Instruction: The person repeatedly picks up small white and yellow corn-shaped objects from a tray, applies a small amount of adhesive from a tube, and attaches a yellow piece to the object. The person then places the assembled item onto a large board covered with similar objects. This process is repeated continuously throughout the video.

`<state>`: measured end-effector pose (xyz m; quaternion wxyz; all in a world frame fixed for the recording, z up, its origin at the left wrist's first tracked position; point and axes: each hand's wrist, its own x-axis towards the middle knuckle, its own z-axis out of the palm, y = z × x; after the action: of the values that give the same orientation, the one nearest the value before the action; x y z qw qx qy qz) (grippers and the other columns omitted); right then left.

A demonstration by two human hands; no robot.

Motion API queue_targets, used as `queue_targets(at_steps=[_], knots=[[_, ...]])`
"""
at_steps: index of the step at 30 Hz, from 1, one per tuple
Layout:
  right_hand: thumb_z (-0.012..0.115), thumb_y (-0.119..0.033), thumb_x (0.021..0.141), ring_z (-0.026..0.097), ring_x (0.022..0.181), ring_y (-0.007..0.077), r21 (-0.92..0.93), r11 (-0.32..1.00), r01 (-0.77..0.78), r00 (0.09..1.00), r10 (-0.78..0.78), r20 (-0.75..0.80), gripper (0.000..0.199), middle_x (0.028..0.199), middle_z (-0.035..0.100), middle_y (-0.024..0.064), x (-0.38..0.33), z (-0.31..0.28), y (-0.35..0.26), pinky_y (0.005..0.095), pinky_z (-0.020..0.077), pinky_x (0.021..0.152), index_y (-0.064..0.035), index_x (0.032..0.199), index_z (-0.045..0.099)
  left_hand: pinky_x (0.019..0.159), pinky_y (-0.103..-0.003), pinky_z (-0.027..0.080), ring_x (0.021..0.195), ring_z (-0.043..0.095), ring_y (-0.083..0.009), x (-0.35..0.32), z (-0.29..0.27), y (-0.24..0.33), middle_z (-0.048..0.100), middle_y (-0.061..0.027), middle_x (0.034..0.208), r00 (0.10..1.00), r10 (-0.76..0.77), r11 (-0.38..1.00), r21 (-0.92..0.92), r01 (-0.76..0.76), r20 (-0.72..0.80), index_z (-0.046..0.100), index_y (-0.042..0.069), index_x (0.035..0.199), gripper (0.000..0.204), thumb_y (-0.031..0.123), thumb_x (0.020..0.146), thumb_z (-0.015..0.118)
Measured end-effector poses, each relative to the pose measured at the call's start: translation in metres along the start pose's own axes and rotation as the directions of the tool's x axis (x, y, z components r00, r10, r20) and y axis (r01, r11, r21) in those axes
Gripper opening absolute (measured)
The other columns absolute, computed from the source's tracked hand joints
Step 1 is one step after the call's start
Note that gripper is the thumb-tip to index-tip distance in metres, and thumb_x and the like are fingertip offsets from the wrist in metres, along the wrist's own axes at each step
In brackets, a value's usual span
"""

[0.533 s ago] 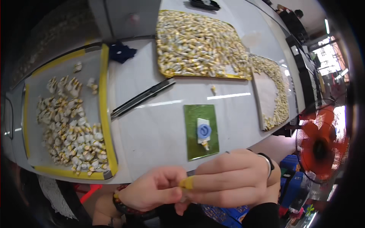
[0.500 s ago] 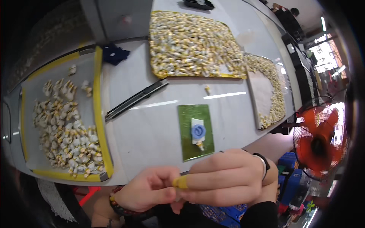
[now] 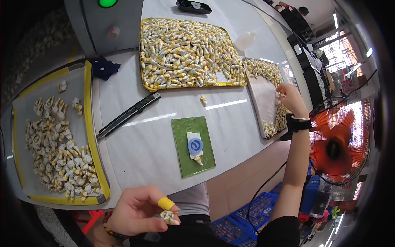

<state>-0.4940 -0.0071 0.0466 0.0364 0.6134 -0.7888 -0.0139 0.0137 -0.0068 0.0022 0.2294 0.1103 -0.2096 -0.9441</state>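
My left hand (image 3: pixel 138 212) hovers low, below the table's near edge, with a yellow finger cot on one fingertip. It pinches a small bundle of white and yellow pieces (image 3: pixel 169 217). My right hand (image 3: pixel 290 96), wearing a black wristband, reaches far right over the right tray (image 3: pixel 263 111). Its fingertips pinch a small white piece at the edge of the heap there. A green mat (image 3: pixel 185 158) lies between the hands, carrying a white tag with a blue ring (image 3: pixel 195 145).
A yellow-rimmed tray (image 3: pixel 88 119) of bundled pieces sits at left, and a full tray (image 3: pixel 148 86) lies at centre back. A black utility knife (image 3: pixel 129 114), a loose piece (image 3: pixel 203 100) and a dark blue cloth (image 3: pixel 103 68) lie on the table. An orange fan (image 3: pixel 333 148) stands at right, above blue crates (image 3: pixel 242 224).
My hands were joined near my body over the bundle. My right hand has since let go and reached out to the right tray, while my left hand keeps the bundle.
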Motion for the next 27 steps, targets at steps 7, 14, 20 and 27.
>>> queue_targets(at_steps=[7, 14, 20, 27], knots=[[0.064, 0.003, 0.069, 0.060, 0.068, 0.0234, 0.247, 0.966, -0.082, 0.997, 0.079, 0.021, 0.015, 0.071, 0.060, 0.0136, -0.025, 0.007, -0.014, 0.0325, 0.0460, 0.063, 0.0008, 0.084, 0.062, 0.084, -0.035, 0.050, 0.090, 0.063, -0.0220, 0.000, -0.007, 0.000, 0.064, -0.0158, 0.094, 1.000, -0.022, 0.997, -0.078, 0.020, -0.015, 0.055, -0.007, 0.103, 0.031, -0.002, 0.076, 0.070], [0.065, 0.001, 0.071, 0.057, 0.063, 0.0230, 0.195, 0.979, -0.054, 0.998, 0.049, 0.030, 0.012, 0.068, 0.058, 0.0124, -0.031, 0.004, -0.007, 0.0308, 0.0451, 0.060, 0.0013, 0.081, 0.059, 0.082, -0.034, 0.050, 0.090, 0.063, -0.0216, 0.002, -0.004, 0.000, 0.064, -0.0156, 0.095, 1.000, -0.009, 0.998, -0.065, 0.010, 0.008, 0.055, -0.007, 0.104, 0.031, -0.001, 0.077, 0.070], [0.059, 0.004, 0.074, 0.055, 0.062, 0.0182, 0.294, 0.956, -0.004, 0.998, 0.020, -0.052, 0.010, 0.072, 0.058, 0.0099, -0.024, -0.006, -0.029, 0.0275, 0.0439, 0.059, 0.0020, 0.083, 0.060, 0.083, -0.033, 0.049, 0.090, 0.063, -0.0208, 0.001, -0.005, -0.001, 0.063, -0.0152, 0.096, 0.999, -0.037, 0.992, -0.123, 0.038, 0.004, 0.056, -0.007, 0.103, 0.031, -0.001, 0.076, 0.070], [0.063, 0.010, 0.069, 0.060, 0.064, 0.0146, 0.601, 0.704, 0.377, 0.923, -0.339, -0.181, 0.021, 0.074, 0.062, 0.0068, -0.052, -0.035, -0.178, 0.0244, 0.0467, 0.058, -0.0013, 0.086, 0.065, 0.067, -0.039, 0.055, 0.074, 0.062, -0.0281, 0.005, 0.008, 0.000, 0.064, -0.0199, 0.078, 0.986, -0.014, 1.000, 0.015, 0.017, -0.166, 0.057, -0.006, 0.091, 0.035, 0.015, 0.073, 0.077]])
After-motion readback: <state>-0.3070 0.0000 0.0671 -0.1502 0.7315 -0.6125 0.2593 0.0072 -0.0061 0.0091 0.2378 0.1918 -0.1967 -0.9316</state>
